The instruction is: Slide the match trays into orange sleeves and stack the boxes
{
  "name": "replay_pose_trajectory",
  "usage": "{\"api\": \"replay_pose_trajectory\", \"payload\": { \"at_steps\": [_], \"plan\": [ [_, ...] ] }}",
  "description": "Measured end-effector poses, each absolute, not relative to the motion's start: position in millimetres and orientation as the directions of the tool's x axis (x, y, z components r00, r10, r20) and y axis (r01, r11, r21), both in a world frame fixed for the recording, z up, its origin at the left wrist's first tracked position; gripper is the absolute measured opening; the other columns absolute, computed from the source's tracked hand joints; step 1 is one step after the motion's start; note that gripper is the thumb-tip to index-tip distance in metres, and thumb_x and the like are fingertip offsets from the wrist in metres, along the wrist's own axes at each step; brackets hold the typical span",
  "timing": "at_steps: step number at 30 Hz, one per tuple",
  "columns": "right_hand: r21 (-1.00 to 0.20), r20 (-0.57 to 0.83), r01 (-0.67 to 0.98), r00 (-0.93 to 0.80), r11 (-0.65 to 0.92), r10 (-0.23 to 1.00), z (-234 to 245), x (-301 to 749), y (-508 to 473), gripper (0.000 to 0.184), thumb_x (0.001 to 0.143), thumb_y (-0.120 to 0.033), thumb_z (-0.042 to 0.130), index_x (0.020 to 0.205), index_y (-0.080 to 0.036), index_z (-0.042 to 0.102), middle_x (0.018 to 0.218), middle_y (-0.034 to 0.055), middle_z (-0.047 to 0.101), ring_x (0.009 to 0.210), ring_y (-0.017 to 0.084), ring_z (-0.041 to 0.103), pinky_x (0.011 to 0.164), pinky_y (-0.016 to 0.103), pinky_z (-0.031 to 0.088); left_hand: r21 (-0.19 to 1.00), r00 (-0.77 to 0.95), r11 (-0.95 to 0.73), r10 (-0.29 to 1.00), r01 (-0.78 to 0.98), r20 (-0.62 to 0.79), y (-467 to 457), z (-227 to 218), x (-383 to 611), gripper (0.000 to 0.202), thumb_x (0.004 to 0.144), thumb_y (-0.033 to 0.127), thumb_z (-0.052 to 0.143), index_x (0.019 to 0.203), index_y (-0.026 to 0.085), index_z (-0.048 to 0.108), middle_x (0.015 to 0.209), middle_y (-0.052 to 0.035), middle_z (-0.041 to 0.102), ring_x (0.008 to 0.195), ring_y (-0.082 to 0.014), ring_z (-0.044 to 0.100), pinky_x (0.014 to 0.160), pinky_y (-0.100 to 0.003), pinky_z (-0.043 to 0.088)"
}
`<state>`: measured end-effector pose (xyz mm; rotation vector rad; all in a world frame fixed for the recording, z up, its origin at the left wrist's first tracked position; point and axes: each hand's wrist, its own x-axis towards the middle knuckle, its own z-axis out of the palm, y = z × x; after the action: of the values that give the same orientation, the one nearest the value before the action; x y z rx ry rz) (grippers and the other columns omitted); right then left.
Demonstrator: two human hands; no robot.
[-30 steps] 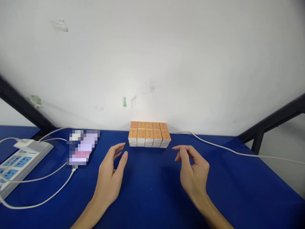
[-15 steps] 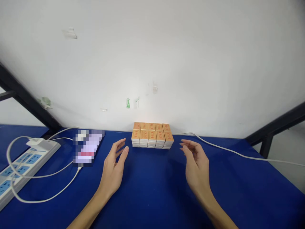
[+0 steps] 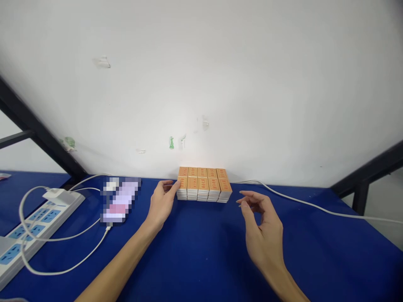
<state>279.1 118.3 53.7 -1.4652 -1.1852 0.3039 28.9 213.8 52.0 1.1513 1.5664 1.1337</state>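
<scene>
Small boxes with orange tops, red print and white sides form a neat block [image 3: 203,184] in two rows, several layers high, on the blue table [image 3: 195,251]. At its front left corner, my left hand [image 3: 160,203] has the thumb tip against a corner box. The other fingers curve beside the block's left end, apart from the thumb, and their tips are partly hidden. I see no box lifted from the block. Right of the block, my right hand [image 3: 262,224] hovers with curved, parted fingers and holds nothing.
A white power strip [image 3: 47,230] with a plugged-in charger [image 3: 58,196] lies at the left. A blurred-out phone [image 3: 121,201] with a white cable is between it and my left hand. Another white cable [image 3: 299,205] runs right. A white wall [image 3: 201,84] stands directly behind the block.
My left hand has moved right and forward to touch the block's left corner. My right hand stays beside the block, its fingers slightly more curled. The camera view has shifted slightly.
</scene>
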Motion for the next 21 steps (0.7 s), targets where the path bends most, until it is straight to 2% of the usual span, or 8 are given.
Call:
{"api": "replay_pose_trajectory", "payload": {
  "at_steps": [9, 15, 21],
  "plan": [
    [-0.868, 0.382, 0.472, 0.444, 0.151, 0.81, 55, 282, 119, 0.032, 0.104, -0.052, 0.065, 0.121, -0.026, 0.074, 0.1, 0.0076, 0.079, 0.089, 0.027, 0.072, 0.058, 0.033, 0.048, 0.962, -0.146, 0.19, 0.976, 0.195, -0.163, 217, 51, 28, 0.04, 0.108, 0.041, 0.074, 0.141, 0.019, 0.069, 0.142, -0.0123, 0.072, 0.121, -0.0289, 0.074, 0.102, -0.052, 0.065],
    [-0.874, 0.35, 0.472, 0.445, 0.116, 0.824, 59, 282, 116, 0.029, 0.105, -0.049, 0.064, 0.122, -0.027, 0.073, 0.101, 0.0066, 0.078, 0.091, 0.026, 0.072, 0.062, 0.033, 0.049, 0.928, -0.107, 0.336, 0.94, 0.159, -0.323, 221, 63, 25, 0.04, 0.108, 0.041, 0.075, 0.141, 0.018, 0.069, 0.141, -0.0121, 0.072, 0.119, -0.0284, 0.075, 0.1, -0.051, 0.066],
    [-0.878, 0.324, 0.471, 0.444, 0.091, 0.835, 62, 282, 114, 0.028, 0.104, -0.05, 0.065, 0.121, -0.029, 0.073, 0.102, 0.0053, 0.078, 0.092, 0.026, 0.071, 0.062, 0.033, 0.048, 0.897, 0.045, 0.432, 0.898, 0.091, -0.437, 219, 91, 21, 0.04, 0.108, 0.04, 0.075, 0.141, 0.018, 0.069, 0.142, -0.0124, 0.072, 0.12, -0.0287, 0.075, 0.101, -0.051, 0.066]
  ]
}}
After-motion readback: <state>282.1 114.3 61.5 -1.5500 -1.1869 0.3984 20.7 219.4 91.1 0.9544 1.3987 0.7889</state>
